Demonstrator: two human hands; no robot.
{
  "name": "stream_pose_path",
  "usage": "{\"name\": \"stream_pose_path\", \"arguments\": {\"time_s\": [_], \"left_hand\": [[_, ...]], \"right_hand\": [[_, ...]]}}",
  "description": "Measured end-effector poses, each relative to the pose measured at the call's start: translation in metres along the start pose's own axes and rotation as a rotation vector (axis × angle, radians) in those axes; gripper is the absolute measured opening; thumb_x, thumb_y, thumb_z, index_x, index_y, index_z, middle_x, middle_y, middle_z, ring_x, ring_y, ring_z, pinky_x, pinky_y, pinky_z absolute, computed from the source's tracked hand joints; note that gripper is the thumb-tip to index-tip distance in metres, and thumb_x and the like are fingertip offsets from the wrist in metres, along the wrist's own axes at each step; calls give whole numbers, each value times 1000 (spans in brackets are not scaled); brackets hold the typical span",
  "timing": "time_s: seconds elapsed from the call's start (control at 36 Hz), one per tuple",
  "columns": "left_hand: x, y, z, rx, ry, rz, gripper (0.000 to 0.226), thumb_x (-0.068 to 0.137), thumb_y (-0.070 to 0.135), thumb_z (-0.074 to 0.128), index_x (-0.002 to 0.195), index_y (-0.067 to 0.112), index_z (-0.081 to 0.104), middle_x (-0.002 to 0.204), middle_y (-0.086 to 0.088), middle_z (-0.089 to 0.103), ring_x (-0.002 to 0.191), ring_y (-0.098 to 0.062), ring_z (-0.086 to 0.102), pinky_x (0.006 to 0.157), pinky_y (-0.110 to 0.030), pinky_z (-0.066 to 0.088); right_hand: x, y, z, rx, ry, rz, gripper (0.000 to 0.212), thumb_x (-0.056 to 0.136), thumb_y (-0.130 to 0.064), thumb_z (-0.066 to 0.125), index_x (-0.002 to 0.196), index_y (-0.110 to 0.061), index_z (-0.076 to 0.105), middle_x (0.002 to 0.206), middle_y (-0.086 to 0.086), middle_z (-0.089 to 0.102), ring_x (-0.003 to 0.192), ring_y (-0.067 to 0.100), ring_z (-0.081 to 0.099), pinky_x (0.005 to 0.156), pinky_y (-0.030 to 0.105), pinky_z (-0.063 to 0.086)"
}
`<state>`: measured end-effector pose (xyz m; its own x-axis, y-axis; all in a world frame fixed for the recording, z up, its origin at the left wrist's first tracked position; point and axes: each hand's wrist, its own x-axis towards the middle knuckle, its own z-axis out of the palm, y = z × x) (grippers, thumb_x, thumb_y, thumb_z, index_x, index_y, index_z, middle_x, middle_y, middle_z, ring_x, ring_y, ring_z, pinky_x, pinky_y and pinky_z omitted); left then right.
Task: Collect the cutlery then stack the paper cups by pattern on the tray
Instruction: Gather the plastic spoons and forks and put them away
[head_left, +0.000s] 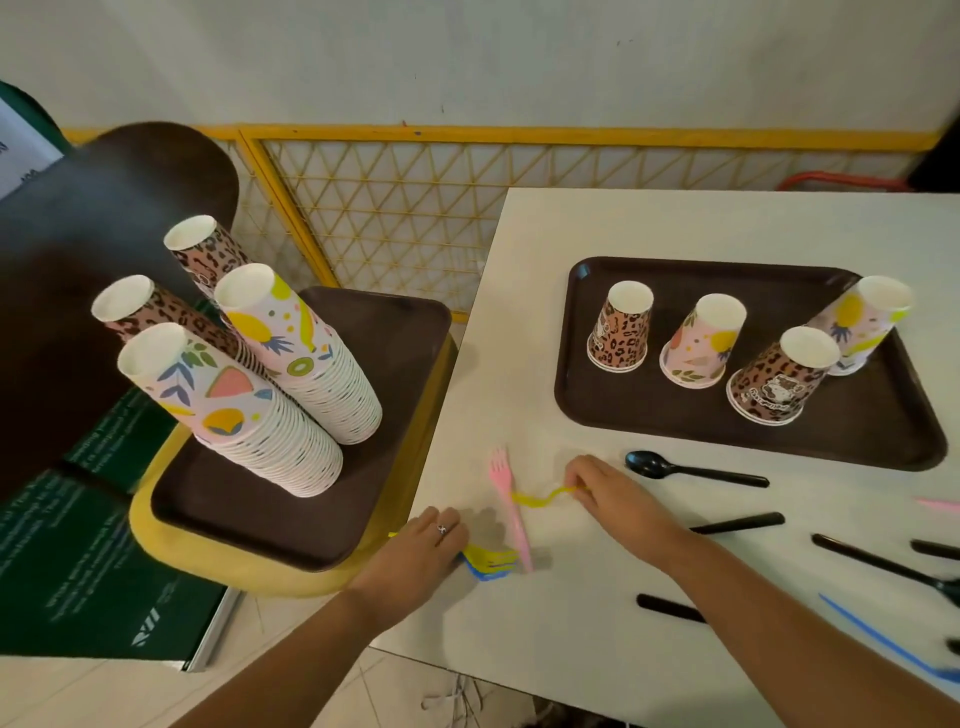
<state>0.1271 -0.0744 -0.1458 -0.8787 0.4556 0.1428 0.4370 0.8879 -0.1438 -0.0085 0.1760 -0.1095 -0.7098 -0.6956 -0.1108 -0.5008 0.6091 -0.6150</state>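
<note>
On the white table (545, 322) a brown tray (883, 431) holds several upside-down paper cups: a leopard cup (621, 327), a fruit cup (701, 343), another leopard cup (779, 382) and a fruit cup (862, 322) at the right. My right hand (608, 491) pinches a yellow fork (540, 496) that lies across a pink fork (511, 506). My left hand (415, 558) grips a bundle of yellow and blue cutlery (491, 564) at the table's left edge. A black spoon (691, 467) lies just below the tray.
Several black utensils (883, 564), a blue one (883, 639) and a pink one (940, 503) lie at the right. Left of the table a second brown tray (374, 415) on a yellow stool carries tall stacks of leopard and fruit cups (234, 405). A yellow mesh fence (415, 208) stands behind.
</note>
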Motion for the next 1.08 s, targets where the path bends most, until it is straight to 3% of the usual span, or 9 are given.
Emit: {"name": "stream_pose_path", "arguments": {"time_s": [0.19, 0.28, 0.36, 0.42, 0.53, 0.58, 0.67, 0.86, 1.08], "left_hand": [[1, 12, -39, -225, 124, -425, 35, 103, 37, 17, 78, 21, 35, 52, 6, 48, 51, -12, 40, 48, -24, 30], [3, 20, -48, -396, 84, -592, 17, 92, 35, 34, 82, 20, 35, 52, 8, 34, 42, -16, 43, 41, -20, 16], [9, 27, -48, -588, 56, -734, 14, 96, 36, 34, 91, 23, 36, 60, 6, 34, 59, -32, 52, 52, -29, 28], [17, 31, -49, -639, 40, -807, 14, 100, 23, 40, 91, 14, 38, 60, 6, 31, 64, -34, 47, 57, -32, 28], [34, 41, -51, -790, 77, -943, 20, 101, 20, 38, 83, 11, 36, 57, 4, 34, 52, -14, 33, 47, -24, 26], [45, 48, -50, -892, 92, -1035, 23, 101, 22, 39, 80, 14, 36, 59, 1, 36, 52, -12, 32, 46, -21, 28], [64, 62, -55, -1148, 124, -1182, 25, 98, 31, 46, 82, 13, 41, 66, 0, 43, 58, -12, 41, 53, -18, 34], [106, 92, -53, -1718, 86, -1261, 66, 60, 69, 70, 78, 10, 48, 58, 4, 34, 52, -11, 29, 51, -25, 27], [153, 117, -56, -1883, 171, -1361, 24, 98, 23, 48, 85, 6, 57, 68, -9, 55, 66, -19, 54, 58, -29, 42]], "right_hand": [[24, -51, 26, -55, -35, 310, 72, 82, -46, 63, 130, -2, 32, 132, 11, 36, 114, 27, 50, 83, 30, 39], [28, -62, 40, -154, -97, 379, 79, 81, -43, 64, 135, 0, 26, 138, 16, 32, 116, 30, 49, 89, 33, 40], [27, -61, 47, -465, 11, 271, 74, 46, -32, 84, 97, 3, 44, 88, 12, 63, 72, 19, 62, 60, 23, 47], [25, -54, 50, -608, 44, 226, 53, 32, -13, 72, 76, -2, 45, 56, 4, 56, 49, 14, 54, 48, 21, 42], [16, -54, 48, -628, 10, 213, 39, 31, -8, 65, 67, 1, 54, 48, 9, 55, 43, 15, 54, 45, 19, 43], [14, -57, 36, -532, 1, 248, 43, 51, -8, 75, 85, 8, 55, 70, 19, 65, 61, 25, 66, 54, 21, 49], [9, -58, 28, -287, -91, 376, 32, 98, -15, 36, 128, -6, 42, 125, 14, 55, 113, 29, 55, 91, 34, 43], [-14, -67, 4, -80, -59, 411, 32, 99, -20, 29, 119, -5, 50, 115, 17, 61, 108, 32, 58, 83, 31, 42], [-43, -40, -10, -38, -43, 293, 28, 98, -16, 36, 121, -1, 42, 111, 20, 60, 100, 34, 59, 83, 39, 43]]}}
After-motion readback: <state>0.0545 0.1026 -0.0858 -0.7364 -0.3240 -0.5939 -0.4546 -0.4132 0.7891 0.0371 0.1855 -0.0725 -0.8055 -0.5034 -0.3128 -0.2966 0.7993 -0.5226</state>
